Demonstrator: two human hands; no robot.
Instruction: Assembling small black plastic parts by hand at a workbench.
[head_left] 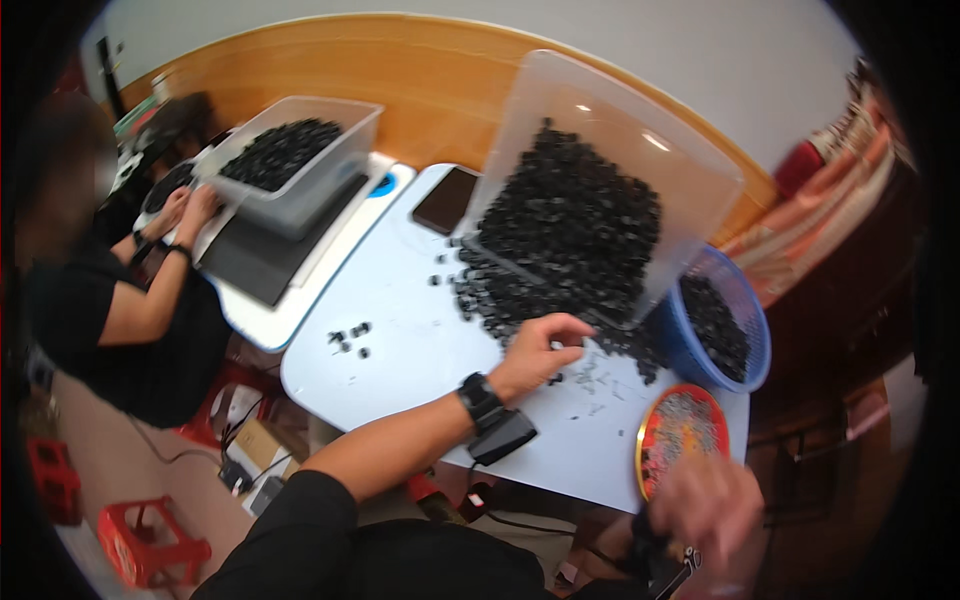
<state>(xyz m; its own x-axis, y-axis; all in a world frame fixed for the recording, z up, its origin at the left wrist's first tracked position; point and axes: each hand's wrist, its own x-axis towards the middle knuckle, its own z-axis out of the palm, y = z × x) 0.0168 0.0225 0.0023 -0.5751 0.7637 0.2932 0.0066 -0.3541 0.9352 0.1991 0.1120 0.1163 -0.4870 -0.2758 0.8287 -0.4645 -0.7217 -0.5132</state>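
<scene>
My left hand (540, 358) is closed in a pinch above the white table, at the front edge of a heap of small black parts (500, 300). Whatever lies between its fingertips is too small to make out. The heap spills from a clear plastic bin (690, 170) tipped on its side. Motion blurs my right hand (708, 500), which is over the near rim of a red round dish (645, 450) with a gold edge. Small grey and reddish bits fill that dish. My right hand's fingers are smeared, so their hold cannot be read.
A blue basket (760, 350) of black parts stands right of the bin. A dark phone (447, 198) lies at the table's back, and several loose black parts (350, 338) lie at left. Another person (130, 310) works at a neighbouring table beside a clear bin (365, 125).
</scene>
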